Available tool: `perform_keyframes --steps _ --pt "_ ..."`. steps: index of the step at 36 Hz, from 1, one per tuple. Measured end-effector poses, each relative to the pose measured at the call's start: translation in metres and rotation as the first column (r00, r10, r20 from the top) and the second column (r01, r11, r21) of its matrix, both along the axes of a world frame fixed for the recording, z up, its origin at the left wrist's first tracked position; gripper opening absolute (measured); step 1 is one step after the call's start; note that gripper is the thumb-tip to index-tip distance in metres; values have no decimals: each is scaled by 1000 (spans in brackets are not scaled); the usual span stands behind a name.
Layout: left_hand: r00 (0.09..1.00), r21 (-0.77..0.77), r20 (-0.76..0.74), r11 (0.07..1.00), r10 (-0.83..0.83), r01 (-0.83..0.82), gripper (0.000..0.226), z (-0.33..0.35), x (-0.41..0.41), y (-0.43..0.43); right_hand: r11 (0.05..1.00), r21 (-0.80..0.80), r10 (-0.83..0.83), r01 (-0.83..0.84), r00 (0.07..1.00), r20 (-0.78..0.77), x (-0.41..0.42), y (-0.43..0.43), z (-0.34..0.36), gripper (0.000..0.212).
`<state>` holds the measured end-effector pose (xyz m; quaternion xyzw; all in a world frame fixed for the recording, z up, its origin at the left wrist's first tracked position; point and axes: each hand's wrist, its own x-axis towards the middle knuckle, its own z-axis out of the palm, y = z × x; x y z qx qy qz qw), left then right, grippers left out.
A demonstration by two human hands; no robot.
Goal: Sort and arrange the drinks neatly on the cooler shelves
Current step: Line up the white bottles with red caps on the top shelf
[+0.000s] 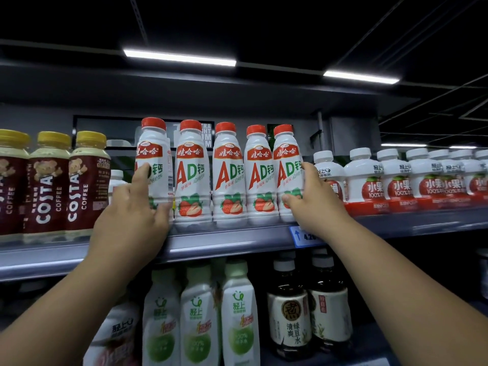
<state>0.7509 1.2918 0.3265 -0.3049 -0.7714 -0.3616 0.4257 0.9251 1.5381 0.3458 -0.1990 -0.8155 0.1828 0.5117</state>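
Note:
Several white AD calcium milk bottles with red caps stand in a row on the upper cooler shelf. My left hand grips the leftmost bottle, which is turned so its barcode side faces right. My right hand wraps the lower right side of the rightmost bottle. Three more bottles stand upright between them, the middle one with its label facing out.
Costa coffee bottles with yellow caps stand to the left, white strawberry drink bottles to the right. On the shelf below are green-label coconut drinks and dark mung bean drink bottles. A blue price tag sits on the shelf rail.

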Motion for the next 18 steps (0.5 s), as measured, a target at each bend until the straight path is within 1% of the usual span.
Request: perform_keyframes --steps 5,10,15,18 --pt "1000 -24 -11 999 25 -25 73 -1 0 1 999 40 -23 22 1000 11 5 0 -6 74" --pt "998 -72 -24 995 60 -62 79 -3 0 3 989 109 -100 101 995 -10 2 -3 -19 74" --pt "997 -106 -28 992 71 -73 78 -9 4 -2 990 117 -75 82 995 -60 1 -3 -24 72" --pt "996 -145 -56 986 73 -80 76 -14 7 -8 989 116 -76 87 993 -89 2 -7 -26 71"
